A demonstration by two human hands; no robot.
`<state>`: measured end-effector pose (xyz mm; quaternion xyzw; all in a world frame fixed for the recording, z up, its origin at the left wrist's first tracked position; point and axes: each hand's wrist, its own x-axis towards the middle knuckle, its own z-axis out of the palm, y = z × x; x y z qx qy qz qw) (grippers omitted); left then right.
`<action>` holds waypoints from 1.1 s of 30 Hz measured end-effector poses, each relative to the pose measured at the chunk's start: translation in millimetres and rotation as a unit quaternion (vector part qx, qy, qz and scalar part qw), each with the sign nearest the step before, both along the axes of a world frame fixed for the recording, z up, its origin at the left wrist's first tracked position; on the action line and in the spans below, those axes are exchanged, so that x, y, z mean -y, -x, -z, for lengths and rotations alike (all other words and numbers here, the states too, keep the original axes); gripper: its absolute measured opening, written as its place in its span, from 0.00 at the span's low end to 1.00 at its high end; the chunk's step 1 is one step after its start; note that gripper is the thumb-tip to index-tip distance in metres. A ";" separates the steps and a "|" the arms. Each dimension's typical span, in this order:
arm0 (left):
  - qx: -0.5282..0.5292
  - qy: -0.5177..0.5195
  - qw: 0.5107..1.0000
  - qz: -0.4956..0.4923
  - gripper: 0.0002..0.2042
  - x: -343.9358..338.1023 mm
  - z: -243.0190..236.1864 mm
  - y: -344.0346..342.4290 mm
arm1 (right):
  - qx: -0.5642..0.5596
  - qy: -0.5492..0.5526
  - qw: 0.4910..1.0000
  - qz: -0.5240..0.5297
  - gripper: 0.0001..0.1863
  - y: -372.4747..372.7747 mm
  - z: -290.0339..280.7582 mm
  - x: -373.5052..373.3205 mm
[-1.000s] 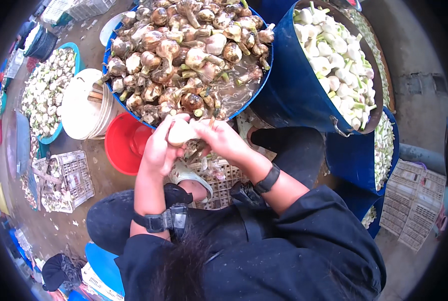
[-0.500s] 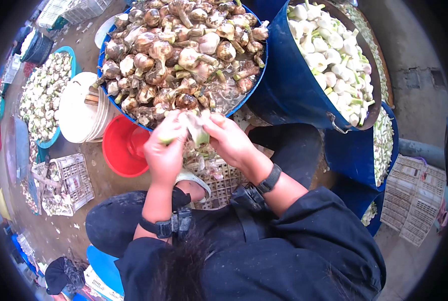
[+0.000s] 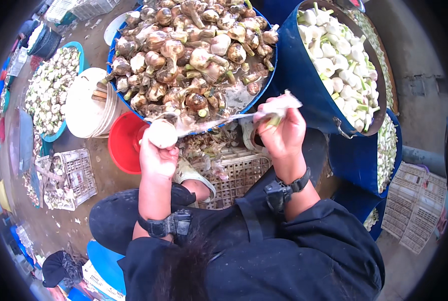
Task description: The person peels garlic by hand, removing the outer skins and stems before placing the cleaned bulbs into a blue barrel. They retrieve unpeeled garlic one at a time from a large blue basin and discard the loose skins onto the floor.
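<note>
My left hand (image 3: pixel 155 159) grips a pale, round garlic bulb (image 3: pixel 162 132) in front of the big blue-rimmed tub of dirty, brown-skinned garlic (image 3: pixel 173 50). To the right, my right hand (image 3: pixel 281 131) is closed on a strip of whitish peel (image 3: pixel 284 103) with some green in it. A thin shred stretches between the two hands. Beneath them a plastic crate (image 3: pixel 236 183) carries loose skins and scraps.
A blue barrel (image 3: pixel 294 60) of white bulbs stands at the right, with further blue containers (image 3: pixel 349 160) below it. Left are white buckets (image 3: pixel 81 95), a red basin (image 3: pixel 123 150), a turquoise tub (image 3: pixel 76 50) and crates (image 3: pixel 83 180). A person in dark clothing (image 3: pixel 55 271) is at lower left.
My hands have pulled apart: the right moved right and up with the peel, while the left stayed leftward holding the bulb, now with a strand drawn out between them.
</note>
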<state>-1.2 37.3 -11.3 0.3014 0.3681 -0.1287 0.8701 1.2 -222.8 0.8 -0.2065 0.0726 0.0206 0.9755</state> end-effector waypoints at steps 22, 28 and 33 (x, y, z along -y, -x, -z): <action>0.066 -0.136 0.989 0.004 0.05 11.5 13.8 -7.6 | 0.056 0.777 0.516 -0.357 0.25 5.2 -4.6 -34.1; 0.194 -0.248 0.948 0.044 0.06 27.5 11.8 0.7 | -0.084 0.203 0.935 -0.279 0.11 8.6 21.0 -74.5; 0.147 -0.357 0.922 0.033 0.07 23.9 2.0 -7.8 | -0.085 0.135 0.941 -0.299 0.17 11.6 17.2 -63.2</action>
